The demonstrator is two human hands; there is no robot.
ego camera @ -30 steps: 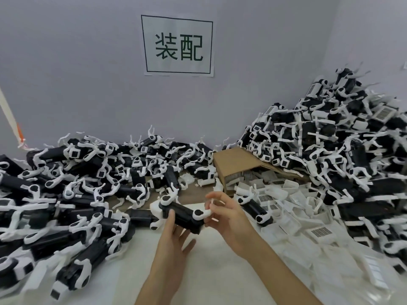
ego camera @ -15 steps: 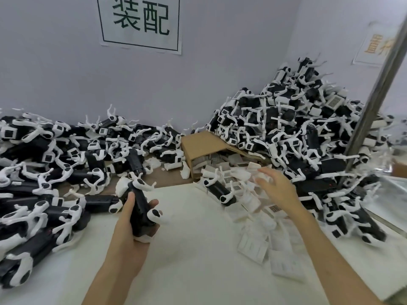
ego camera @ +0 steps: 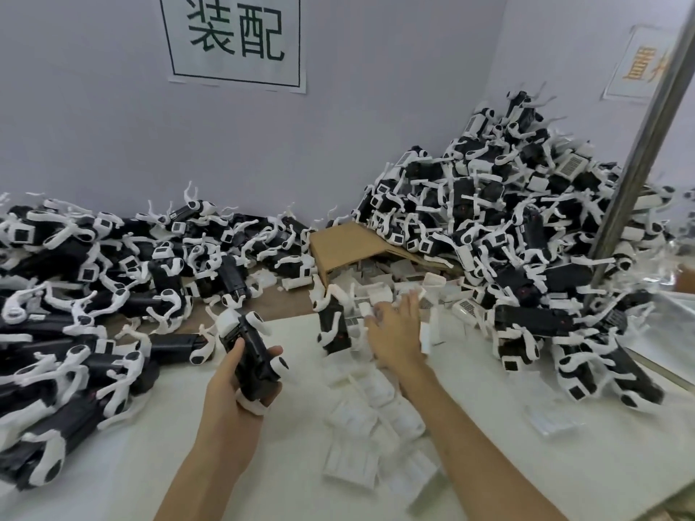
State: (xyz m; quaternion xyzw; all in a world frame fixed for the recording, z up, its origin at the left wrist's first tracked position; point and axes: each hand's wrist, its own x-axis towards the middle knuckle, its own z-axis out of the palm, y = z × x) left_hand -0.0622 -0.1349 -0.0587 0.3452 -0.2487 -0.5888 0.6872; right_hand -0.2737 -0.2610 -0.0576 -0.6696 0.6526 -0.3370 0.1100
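My left hand (ego camera: 235,400) grips a black device body with white rounded end parts (ego camera: 250,355), held upright over the white table (ego camera: 150,464). My right hand (ego camera: 396,332) reaches forward into a spread of small white plastic covers (ego camera: 380,408), its fingers extended and touching the white pieces near a lone black-and-white unit (ego camera: 333,325) lying in front of the cardboard box. Whether the fingers hold a piece is not plain.
A big heap of black-and-white assembled units (ego camera: 507,227) rises at the back right. Another layer of units (ego camera: 94,295) covers the left side. A tipped cardboard box (ego camera: 346,246) spills white covers. A grey metal pole (ego camera: 647,137) slants at right.
My right hand let go of the unit and swung right to the white covers. My left hand kept the unit and turned it upright. The view shifted right.
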